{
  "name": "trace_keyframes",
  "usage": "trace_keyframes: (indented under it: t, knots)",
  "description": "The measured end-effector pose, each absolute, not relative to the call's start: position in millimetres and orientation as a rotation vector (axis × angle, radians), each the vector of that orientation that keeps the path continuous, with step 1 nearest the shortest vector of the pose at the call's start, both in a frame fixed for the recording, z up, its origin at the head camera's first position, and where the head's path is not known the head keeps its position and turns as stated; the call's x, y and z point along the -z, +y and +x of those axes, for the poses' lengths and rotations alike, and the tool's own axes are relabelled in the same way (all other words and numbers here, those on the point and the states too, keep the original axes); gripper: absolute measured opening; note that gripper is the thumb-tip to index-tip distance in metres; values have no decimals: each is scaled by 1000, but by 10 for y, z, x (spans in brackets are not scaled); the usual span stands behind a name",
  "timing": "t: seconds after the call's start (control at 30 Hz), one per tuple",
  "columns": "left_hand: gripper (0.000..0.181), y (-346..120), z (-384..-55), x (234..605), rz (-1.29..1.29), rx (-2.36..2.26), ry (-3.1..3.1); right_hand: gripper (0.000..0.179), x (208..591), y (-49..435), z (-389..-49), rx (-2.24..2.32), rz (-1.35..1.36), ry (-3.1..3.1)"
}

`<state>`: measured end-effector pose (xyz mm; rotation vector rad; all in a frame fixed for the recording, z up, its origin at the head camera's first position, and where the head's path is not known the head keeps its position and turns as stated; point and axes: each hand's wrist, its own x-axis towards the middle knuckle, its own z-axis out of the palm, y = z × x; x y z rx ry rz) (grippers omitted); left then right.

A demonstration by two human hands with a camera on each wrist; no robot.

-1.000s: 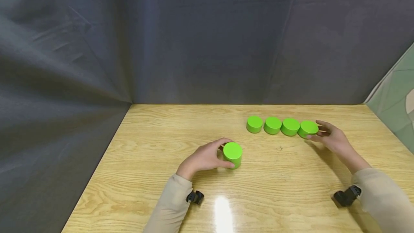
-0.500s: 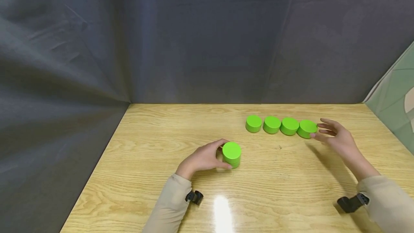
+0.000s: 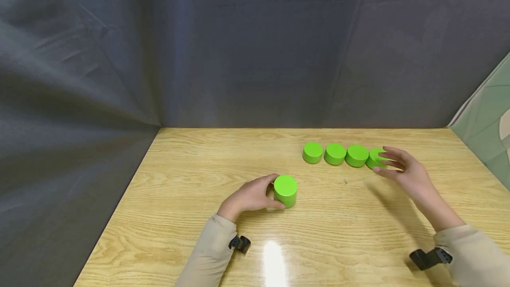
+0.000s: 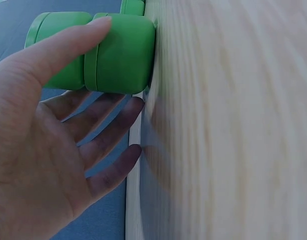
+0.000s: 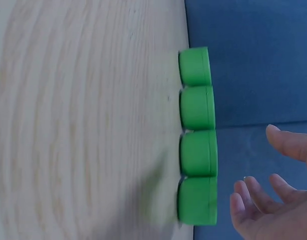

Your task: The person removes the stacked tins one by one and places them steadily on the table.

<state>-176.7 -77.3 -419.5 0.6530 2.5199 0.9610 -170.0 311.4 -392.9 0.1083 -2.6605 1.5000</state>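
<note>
Two round green lidded tins (image 3: 285,193) stand stacked on the wooden table in the head view. My left hand (image 3: 252,196) curves around the stack's left side, its thumb in front and fingers behind. The left wrist view shows the thumb lying across the seam between the tins (image 4: 121,55), with several fingers spread below. Farther back on the right is a row of several similar tins (image 3: 357,156). My right hand (image 3: 406,174) hovers over the rightmost tin (image 3: 372,159), fingers loosely bent, partly covering it. In the right wrist view, that hand (image 5: 278,210) is apart from the row and holds nothing.
The wood-grain table (image 3: 191,158) ends at a dark cloth backdrop (image 3: 255,56) behind and on the left. A green patterned cloth (image 3: 484,118) hangs at the right edge. Black wrist cameras (image 3: 240,243) protrude from both sleeves.
My right hand has come off the rightmost tin, drawn back right, then moved left above it. The left hand stays at the stack, and the row of tins keeps its place.
</note>
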Motion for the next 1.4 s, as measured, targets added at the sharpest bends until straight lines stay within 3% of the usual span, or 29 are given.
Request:
trace_keyframes:
  t: [1.4]
  knots:
    - [73,-843,-1794,4244,689,-1153,2371,54,3694,2125,-1348,-1537,579,-2576]
